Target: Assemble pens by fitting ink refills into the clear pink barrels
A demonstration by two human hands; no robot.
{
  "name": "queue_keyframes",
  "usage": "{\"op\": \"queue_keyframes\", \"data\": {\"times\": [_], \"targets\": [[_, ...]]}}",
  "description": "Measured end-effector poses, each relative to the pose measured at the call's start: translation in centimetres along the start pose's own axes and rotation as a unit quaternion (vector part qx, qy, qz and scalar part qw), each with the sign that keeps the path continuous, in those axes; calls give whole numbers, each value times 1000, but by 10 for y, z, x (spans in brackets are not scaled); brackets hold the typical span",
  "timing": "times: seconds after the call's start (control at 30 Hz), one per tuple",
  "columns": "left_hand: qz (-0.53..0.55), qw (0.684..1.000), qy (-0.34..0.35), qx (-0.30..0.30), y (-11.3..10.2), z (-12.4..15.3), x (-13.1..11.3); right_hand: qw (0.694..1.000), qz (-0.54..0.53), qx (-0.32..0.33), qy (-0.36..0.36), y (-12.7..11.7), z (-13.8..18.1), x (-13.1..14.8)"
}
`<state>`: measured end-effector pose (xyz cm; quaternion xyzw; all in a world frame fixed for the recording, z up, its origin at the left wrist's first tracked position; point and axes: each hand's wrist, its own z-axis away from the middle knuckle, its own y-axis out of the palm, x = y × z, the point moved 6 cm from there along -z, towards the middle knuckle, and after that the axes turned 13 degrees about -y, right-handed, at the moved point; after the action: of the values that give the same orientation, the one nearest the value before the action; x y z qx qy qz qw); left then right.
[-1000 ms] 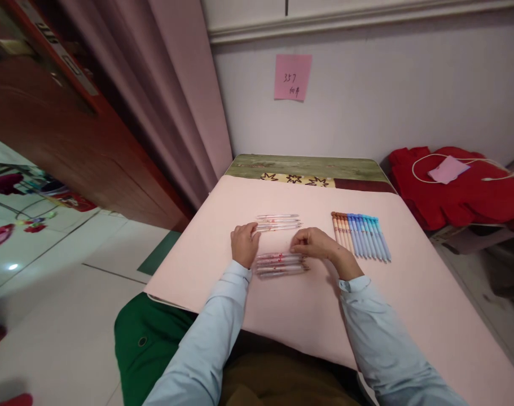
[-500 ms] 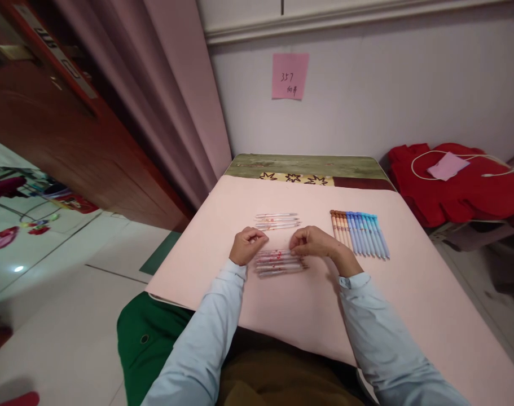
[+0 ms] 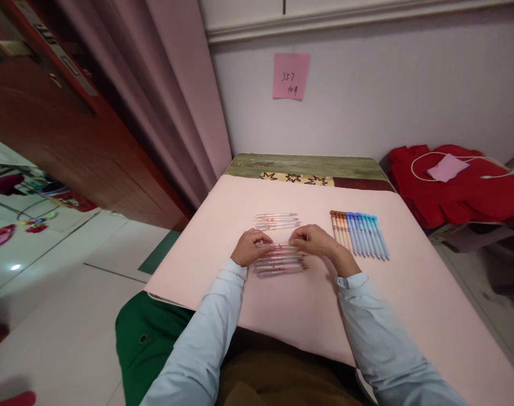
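A clear pen with red marks lies crosswise between my two hands. My left hand pinches its left end, and my right hand has its closed fingertips at the right end. Just below, nearer to me, is a row of several similar clear pens, side by side with their tips to the right. Beyond my hands lies a second, smaller group of clear pens. To the right, a neat row of brown, blue and light-blue pens lies lengthwise.
A pale pink cover lies over the table, whose green wooden-patterned far end shows. A pink note is on the wall. Red cloth with a white cable is at the right. A brown door stands left.
A pen has come up from the near row and is between both hands. My left hand has shifted slightly right to its end; my right hand has risen slightly.
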<state>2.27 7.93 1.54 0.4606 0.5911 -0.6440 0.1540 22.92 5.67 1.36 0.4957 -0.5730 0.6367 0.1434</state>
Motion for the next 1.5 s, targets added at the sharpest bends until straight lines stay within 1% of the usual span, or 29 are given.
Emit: {"op": "queue_keyframes", "data": {"times": [0.1, 0.2, 0.27, 0.33, 0.4, 0.5, 0.63, 0.73, 0.8, 0.9, 0.97, 1.0, 1.1, 1.13, 1.17, 1.27, 1.3, 1.33, 1.43, 1.5], "targets": [[18, 1000, -11, -15, -1, 1, 6, 1000, -2, -23, -3, -1, -2, 2], [69, 995, -35, -58, -5, 2, 14, 999, -7, -41, -6, -2, -5, 5], [95, 992, -37, -81, -7, 2, 16, 999, 26, -41, -19, -3, -7, 9], [98, 991, -23, -91, -7, 2, 15, 997, 66, -35, -28, -3, -9, 11], [85, 992, -1, -90, -7, 2, 11, 996, 77, -32, -23, -3, -9, 11], [62, 994, 27, -84, -7, 2, 4, 998, 43, -44, -15, -2, -9, 9], [37, 995, 42, -80, -7, 3, 1, 994, -2, -93, -52, -5, -8, 12], [33, 995, 39, -81, -7, 3, 2, 989, -2, -126, -70, -11, -7, 15], [42, 995, 35, -84, -8, 3, 2, 991, 16, -123, -47, -12, -6, 15], [52, 994, 35, -86, -8, 2, 2, 994, 54, -90, 6, -11, -5, 12], [53, 994, 41, -84, -7, 2, 1, 995, 64, -76, 20, -10, -4, 10], [53, 994, 43, -84, -7, 3, 1, 995, 58, -80, 13, -10, -4, 10], [54, 994, 42, -87, -8, 3, 1, 991, 27, -122, -40, -14, -4, 12], [54, 994, 41, -87, -7, 3, 1, 990, 23, -131, -47, -15, -3, 12], [53, 994, 41, -87, -7, 3, 1, 990, 26, -131, -40, -16, -3, 10], [54, 994, 44, -85, -7, 2, 1, 994, 47, -98, 15, -13, -2, 3], [55, 994, 43, -84, -7, 2, 2, 994, 49, -93, 20, -13, -2, 2], [54, 994, 40, -84, -7, 2, 2, 994, 46, -97, 13, -13, -2, 3], [53, 995, 34, -83, -7, 2, 2, 989, 33, -138, -39, -17, -2, 8], [55, 994, 35, -82, -7, 2, 1, 989, 34, -136, -37, -17, -2, 6]]}}
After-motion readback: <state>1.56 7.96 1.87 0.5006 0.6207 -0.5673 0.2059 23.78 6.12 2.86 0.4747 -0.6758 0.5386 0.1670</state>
